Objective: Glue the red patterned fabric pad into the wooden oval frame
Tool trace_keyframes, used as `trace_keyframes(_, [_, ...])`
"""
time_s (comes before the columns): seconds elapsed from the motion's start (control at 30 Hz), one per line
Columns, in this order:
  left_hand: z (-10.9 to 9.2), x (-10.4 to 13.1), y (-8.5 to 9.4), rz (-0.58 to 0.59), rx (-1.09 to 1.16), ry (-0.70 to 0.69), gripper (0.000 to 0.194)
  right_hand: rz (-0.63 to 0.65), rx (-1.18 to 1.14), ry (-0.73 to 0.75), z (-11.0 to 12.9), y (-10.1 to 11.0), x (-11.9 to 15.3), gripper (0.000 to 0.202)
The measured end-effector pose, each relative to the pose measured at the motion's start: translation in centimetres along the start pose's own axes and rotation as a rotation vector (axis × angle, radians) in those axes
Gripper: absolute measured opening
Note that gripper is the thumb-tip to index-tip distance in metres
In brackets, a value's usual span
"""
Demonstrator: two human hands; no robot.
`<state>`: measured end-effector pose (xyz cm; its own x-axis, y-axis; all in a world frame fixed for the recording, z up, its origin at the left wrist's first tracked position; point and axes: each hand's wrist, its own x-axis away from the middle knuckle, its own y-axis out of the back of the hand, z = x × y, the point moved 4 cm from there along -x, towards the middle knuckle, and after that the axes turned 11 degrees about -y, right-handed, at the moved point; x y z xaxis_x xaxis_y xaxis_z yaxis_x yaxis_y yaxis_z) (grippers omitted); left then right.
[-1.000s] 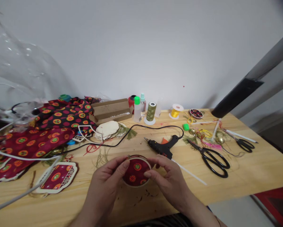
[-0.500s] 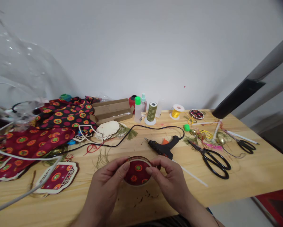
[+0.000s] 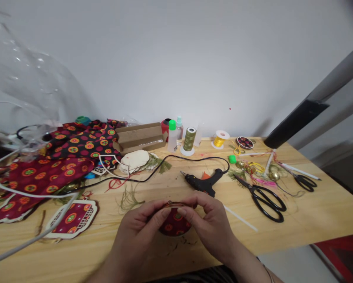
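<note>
Both hands grip a round, fabric-covered disc (image 3: pixel 176 228), dark red with orange and green flower dots and a pale rim. My left hand (image 3: pixel 138 230) pinches its upper left edge, thumb on the face. My right hand (image 3: pixel 210 224) pinches the upper right, its thumb close beside the other. A small metal loop shows at the disc's top edge. Just beyond my right hand lies a black glue gun (image 3: pixel 202 182) with its tip pointing left. A white glue stick (image 3: pixel 241 218) extends to the right of that hand. Dark scraps lie on the wood below the disc.
Black-handled scissors (image 3: pixel 266 200) lie right, with a second pair (image 3: pixel 304 182) beyond. Thread spools (image 3: pixel 189 140), a green-capped bottle (image 3: pixel 172 137) and an open cardboard box (image 3: pixel 141 137) stand at the back. Patterned fabric (image 3: pixel 85 139), a white cable (image 3: pixel 32 194) and a fabric-faced wooden plaque (image 3: pixel 74 218) occupy the left.
My thumbs have moved closer together along the disc's upper edge, covering more of its face. The disc has shifted slightly right and down in view.
</note>
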<state>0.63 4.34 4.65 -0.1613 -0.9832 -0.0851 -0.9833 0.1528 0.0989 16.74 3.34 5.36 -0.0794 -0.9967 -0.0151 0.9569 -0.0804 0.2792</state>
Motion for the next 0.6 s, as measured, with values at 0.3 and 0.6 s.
trace_keyframes(0.3, [-0.1,0.1,-0.1,0.005,0.086,0.054,0.020,-0.065,0.012,0.011,0.0,0.2,0.3,0.009])
trace_keyframes(0.6, [1.1,0.1,-0.2,0.006,0.172,0.116,0.019,-0.033,0.048,0.058,0.4,0.5,0.2,0.008])
